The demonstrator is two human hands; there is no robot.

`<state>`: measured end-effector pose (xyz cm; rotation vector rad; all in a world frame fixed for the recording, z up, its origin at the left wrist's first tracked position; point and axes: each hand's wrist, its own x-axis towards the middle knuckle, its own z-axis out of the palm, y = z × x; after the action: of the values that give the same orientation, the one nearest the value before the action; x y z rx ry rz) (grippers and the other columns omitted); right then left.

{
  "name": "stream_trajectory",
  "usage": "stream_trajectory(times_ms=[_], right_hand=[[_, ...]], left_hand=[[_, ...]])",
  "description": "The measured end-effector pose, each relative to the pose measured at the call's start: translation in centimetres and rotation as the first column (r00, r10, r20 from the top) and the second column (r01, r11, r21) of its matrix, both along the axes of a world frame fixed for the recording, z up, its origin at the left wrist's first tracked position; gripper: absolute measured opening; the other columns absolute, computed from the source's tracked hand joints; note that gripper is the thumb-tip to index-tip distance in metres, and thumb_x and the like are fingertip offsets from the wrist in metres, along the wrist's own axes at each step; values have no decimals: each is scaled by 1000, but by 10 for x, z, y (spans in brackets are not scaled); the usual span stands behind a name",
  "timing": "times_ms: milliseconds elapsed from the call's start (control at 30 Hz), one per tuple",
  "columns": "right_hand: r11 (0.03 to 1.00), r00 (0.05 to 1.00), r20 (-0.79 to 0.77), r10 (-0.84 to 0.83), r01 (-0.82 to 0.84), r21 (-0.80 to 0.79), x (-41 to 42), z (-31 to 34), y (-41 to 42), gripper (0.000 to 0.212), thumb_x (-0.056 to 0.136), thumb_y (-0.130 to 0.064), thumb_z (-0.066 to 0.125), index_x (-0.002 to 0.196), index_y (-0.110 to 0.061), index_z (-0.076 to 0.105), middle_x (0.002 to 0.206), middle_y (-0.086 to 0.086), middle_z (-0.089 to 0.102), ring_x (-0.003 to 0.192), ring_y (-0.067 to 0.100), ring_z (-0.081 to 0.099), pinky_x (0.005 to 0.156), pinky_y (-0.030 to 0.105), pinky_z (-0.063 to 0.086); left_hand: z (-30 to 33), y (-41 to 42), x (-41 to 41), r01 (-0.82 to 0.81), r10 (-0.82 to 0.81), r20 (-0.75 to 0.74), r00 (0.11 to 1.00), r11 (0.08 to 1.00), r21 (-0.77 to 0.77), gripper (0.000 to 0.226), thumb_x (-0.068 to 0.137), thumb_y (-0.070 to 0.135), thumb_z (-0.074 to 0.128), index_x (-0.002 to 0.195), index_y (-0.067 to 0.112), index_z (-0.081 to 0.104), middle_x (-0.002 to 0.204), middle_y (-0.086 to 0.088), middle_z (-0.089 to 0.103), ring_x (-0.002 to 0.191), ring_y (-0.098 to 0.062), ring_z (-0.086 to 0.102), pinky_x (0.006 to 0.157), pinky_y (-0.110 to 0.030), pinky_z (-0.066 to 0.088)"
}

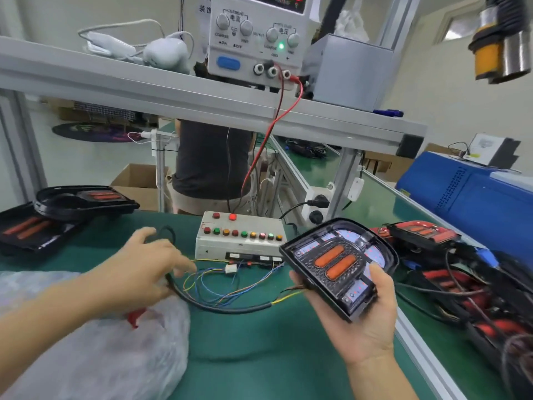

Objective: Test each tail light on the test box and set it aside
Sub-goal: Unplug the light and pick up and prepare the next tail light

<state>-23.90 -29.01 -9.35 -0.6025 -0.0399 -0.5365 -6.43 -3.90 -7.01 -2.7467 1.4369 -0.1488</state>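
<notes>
My right hand [364, 319] holds a black tail light [339, 264] with two orange lenses, tilted face up above the green mat, thumb on its near edge. A black cable [225, 308] runs from the light leftward to my left hand [144, 269], which grips the cable near its coloured wires. The wires end in a white connector [230, 268] lying just in front of the white test box [239, 238], whose top carries a row of coloured buttons and one lit red lamp.
Two tail lights [66, 209] are stacked at the far left. A heap of red-lensed tail lights and cables [461, 278] fills the right. A plastic bag [95, 342] lies near left. A power supply [256, 39] sits on the shelf above; a person stands behind the bench.
</notes>
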Motion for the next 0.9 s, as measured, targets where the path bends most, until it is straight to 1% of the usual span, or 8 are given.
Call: stream_trajectory(times_ms=[100,167,233,367,533,667,767,900], right_hand=[[1000,989,-146,-6,8,10,-7,-9,-13,52,60,-29,80,109,-13,71,109,11,70,99,32,65,97,57,45],[1000,958,-286,-2,4,5,-13,-17,-21,31,73,-23,63,98,-9,75,99,11,73,84,26,70,83,45,57],[1000,914,-406,7,-14,-15,-17,-27,-28,28,75,-20,56,84,-7,79,91,15,75,72,25,73,62,38,61],[993,805,-592,25,-90,-80,-19,-39,-31,24,74,-18,60,77,-4,79,86,18,74,66,28,72,55,35,59],[981,745,-667,14,-140,-136,-15,-46,-36,23,74,-19,62,73,-3,79,87,20,74,64,29,71,53,35,58],[979,698,-715,-39,-117,-168,-13,-47,-48,24,84,-17,60,83,0,76,87,21,73,61,30,71,48,34,56],[974,657,-748,-97,-93,-208,-14,-47,-59,25,92,-19,56,91,0,73,86,20,74,61,29,71,48,33,56],[961,598,-792,-124,-127,-247,-13,-50,-68,25,94,-21,57,94,-1,73,89,20,74,63,28,72,48,30,56]], left_hand=[[0,16,25,56,-20,218,976,985,-161,46,49,4,87,81,35,74,88,14,68,101,-14,65,97,-64,31],[-7,22,43,-5,88,304,949,965,-262,40,41,-3,90,66,23,72,85,-2,70,86,-31,69,75,-58,47],[-8,23,56,-152,236,176,956,907,-392,24,64,-2,82,75,17,71,98,-11,67,78,-37,65,65,-48,50],[-6,8,69,-317,311,-104,945,781,-538,9,88,10,61,88,17,65,96,-11,62,84,-36,61,78,-45,47],[5,0,48,41,140,159,977,613,-789,13,88,-5,52,92,1,63,98,-15,64,85,-39,60,77,-48,49],[8,9,38,382,-21,477,879,630,-676,24,92,7,44,102,-1,64,110,-11,61,89,-31,60,77,-43,52],[-3,19,40,415,-90,499,862,691,-592,29,95,15,40,104,4,65,109,-6,61,89,-27,62,77,-41,53],[-37,43,56,299,-139,403,905,880,-368,24,83,24,53,81,12,74,83,1,69,67,-20,70,52,-35,58]])
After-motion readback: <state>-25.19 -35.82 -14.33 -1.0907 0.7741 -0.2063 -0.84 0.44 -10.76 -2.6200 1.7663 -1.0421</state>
